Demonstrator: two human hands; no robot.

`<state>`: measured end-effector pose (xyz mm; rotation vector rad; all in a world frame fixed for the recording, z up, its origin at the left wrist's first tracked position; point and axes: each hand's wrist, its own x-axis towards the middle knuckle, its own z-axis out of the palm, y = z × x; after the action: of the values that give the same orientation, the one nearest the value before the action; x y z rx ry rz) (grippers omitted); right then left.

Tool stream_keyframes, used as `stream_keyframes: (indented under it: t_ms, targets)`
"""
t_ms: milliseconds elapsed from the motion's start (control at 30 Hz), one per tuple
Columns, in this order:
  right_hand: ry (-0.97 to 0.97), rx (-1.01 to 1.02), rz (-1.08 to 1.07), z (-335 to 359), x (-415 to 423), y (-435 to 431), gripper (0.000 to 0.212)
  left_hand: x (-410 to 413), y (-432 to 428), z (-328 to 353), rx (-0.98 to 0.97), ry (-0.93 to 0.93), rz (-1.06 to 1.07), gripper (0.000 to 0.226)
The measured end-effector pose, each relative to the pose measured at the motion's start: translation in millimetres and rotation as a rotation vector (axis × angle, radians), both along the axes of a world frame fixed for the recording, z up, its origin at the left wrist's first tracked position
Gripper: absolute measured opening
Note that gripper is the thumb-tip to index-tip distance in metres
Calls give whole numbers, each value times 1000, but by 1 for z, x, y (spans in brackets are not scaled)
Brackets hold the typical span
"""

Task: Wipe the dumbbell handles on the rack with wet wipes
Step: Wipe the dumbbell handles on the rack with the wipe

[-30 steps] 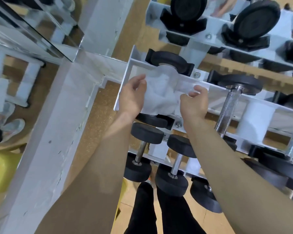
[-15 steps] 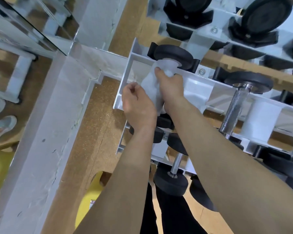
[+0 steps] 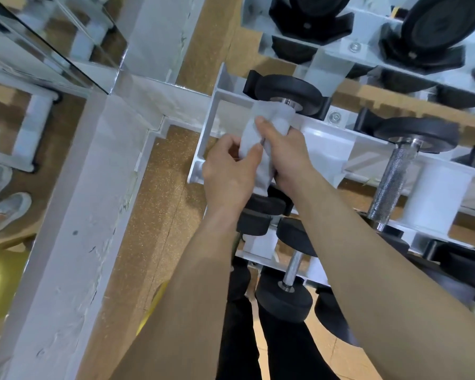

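Here, left hand (image 3: pixel 228 174) pinches the wet wipe (image 3: pixel 269 116); right hand (image 3: pixel 288 149) clamps it tight round the leftmost dumbbell (image 3: pixel 283 87) handle on the rack (image 3: pixel 327 144).

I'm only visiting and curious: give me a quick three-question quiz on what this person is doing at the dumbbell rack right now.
1. True or false: the wet wipe is wrapped round the handle of the leftmost dumbbell, and the right hand grips it there.
2. What is the left hand doing? A) pinching the wipe's lower part; B) lifting a dumbbell; C) hanging idle.
3. Fill in: the bare knurled handle on the white rack lies to the ____ of both hands.
Key: 1 true; 2 A; 3 right.
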<state>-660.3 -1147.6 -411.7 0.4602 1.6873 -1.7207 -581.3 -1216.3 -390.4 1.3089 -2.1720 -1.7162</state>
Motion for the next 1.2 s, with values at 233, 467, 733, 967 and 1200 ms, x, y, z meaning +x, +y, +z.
stream_keyframes:
  t_ms: [233, 467, 733, 967, 1200]
  targets:
    - [49, 112, 35, 5, 6, 38, 24, -16, -32, -9, 131, -102, -38, 20]
    - [8, -109, -73, 16, 1, 59, 25, -49, -18, -17, -294, -269, -289, 23]
    - [41, 56, -238, 12, -1, 65, 17, -51, 14, 11, 9, -125, -175, 37]
    - [87, 279, -218, 14, 42, 61, 19, -75, 16, -1, 131, -234, -232, 54]
    - [297, 415, -115, 6, 83, 22, 14, -75, -5, -4, 606, -165, -299, 44]
